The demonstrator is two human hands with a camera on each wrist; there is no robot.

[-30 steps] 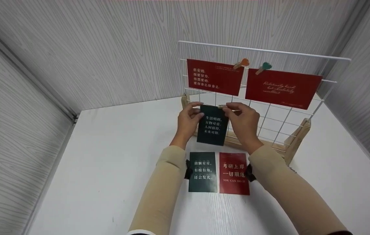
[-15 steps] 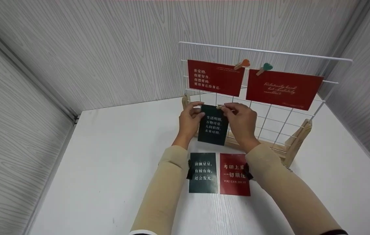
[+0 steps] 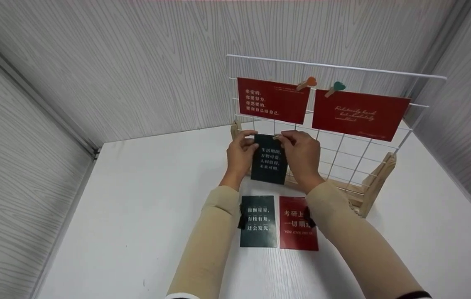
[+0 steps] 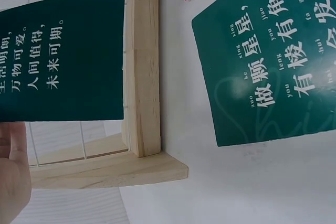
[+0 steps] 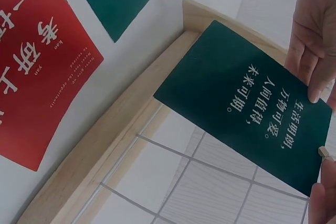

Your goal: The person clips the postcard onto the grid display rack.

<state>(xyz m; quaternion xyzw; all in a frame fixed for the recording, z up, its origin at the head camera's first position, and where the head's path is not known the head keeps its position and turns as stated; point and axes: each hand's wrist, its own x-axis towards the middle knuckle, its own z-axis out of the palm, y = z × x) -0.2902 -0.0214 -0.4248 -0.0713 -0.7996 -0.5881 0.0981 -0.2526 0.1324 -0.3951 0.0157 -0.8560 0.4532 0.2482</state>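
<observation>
While the left hand (image 3: 239,157) pinches the green card (image 3: 268,160) near its ten o'clock corner, one fingertip over the printed face, the right hand (image 3: 304,154) has its fingertips closed on a small clip (image 5: 323,152) at the card's top edge, around one o'clock. I can't tell from here whether the clip has also caught the wire behind. The card is held up before the lower part of a white grid (image 3: 335,66), its lettering facing the person. Taking the card as the clock's centre and twelve as the back wall (image 3: 156,62), one red card (image 3: 273,100) hangs at twelve and another red card (image 3: 360,114) at two. An orange peg (image 3: 311,81) sits at the first one's one o'clock corner; a teal peg (image 3: 338,86) grips the second near eleven. One wooden foot (image 3: 379,182) stands between three and four. Nearer the person, two cards lie side by side on the white table (image 3: 148,216), a narrow gap between them: a second green card (image 3: 258,232) at six and a third red card (image 3: 295,241) at five, the latter partly hidden by the right sleeve (image 3: 360,236).
</observation>
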